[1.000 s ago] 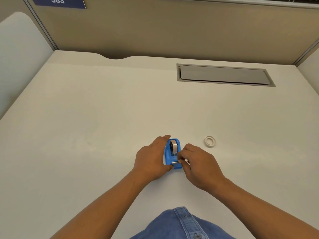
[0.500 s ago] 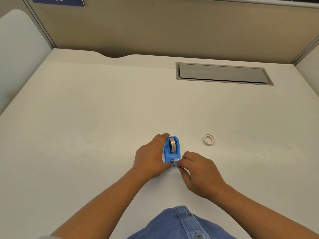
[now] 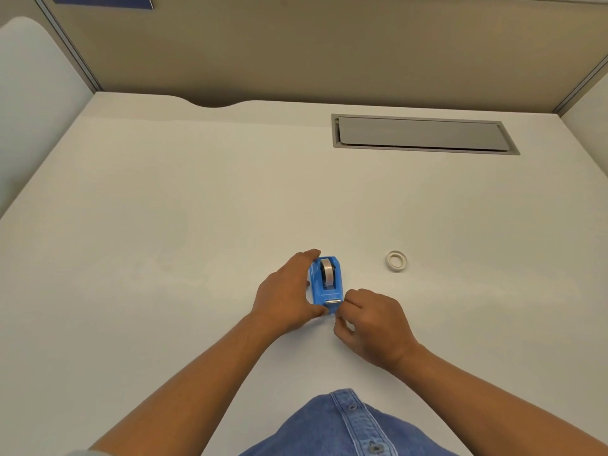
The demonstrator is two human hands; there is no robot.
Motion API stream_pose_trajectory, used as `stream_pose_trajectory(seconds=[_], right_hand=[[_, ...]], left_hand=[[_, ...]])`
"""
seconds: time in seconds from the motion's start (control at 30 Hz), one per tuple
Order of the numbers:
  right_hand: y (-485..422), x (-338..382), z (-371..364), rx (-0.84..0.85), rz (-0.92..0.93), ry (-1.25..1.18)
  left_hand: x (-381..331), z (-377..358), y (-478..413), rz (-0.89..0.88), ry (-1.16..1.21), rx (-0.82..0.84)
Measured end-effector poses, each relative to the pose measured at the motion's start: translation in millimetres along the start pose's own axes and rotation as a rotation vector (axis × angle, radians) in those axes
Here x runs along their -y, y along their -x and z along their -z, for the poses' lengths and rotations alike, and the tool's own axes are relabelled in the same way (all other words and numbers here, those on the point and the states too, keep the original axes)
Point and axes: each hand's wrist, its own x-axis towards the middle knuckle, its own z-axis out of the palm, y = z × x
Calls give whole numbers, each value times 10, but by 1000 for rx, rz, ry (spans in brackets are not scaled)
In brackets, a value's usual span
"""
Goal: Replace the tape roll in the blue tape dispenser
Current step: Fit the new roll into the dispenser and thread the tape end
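Dispenser [image 3: 325,284]: blue, standing on the white desk [image 3: 164,241] near its front middle, cutter end towards the person, with a roll [image 3: 327,270] seated upright in its cradle.
Head view, hidden parts: the dispenser's left wall is covered by the left hand [image 3: 285,297]; its near right corner is covered by the right hand [image 3: 373,324].
Head view, hard to tell: whether a strip of tape runs from the roll to the cutter is too fine to see; whether the right fingertips pinch tape or only touch the blue plastic cannot be told.
Head view, cut off: a dark blue sign [image 3: 102,1] at the top edge shows only the bottoms of white characters, unreadable; both forearms run out of the lower edge; a denim shirt [image 3: 345,426] fills the lower middle.
Left hand: cupped narrowly around the dispenser's left side, fingers reaching along to its far end, thumb pressed at the near left corner, holding it on the desk.
Right hand: curled nearly closed, thumb and forefinger brought together at the cutter end, knuckles up, wrist low over the desk.
Core [image 3: 396,260]: a white ring lying flat on the desk, right of the dispenser and apart from both hands.
Hatch [image 3: 424,134]: grey rectangular cover set in the desk far back on the right, closed.
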Motion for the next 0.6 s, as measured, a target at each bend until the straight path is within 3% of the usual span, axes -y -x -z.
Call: stream_pose_trajectory(seconds=[0.23,0.47,0.6], right_hand=[[8,-40,-135,-66,31,-9],[88,-93,-125,20,54,-68],[184,-99,-74,101,-255,-247]], left_hand=[[-44,-7,38,30,97,12],[-10,-137,111,-66,-73,-142],[43,-181,114,-113,-144,-198]])
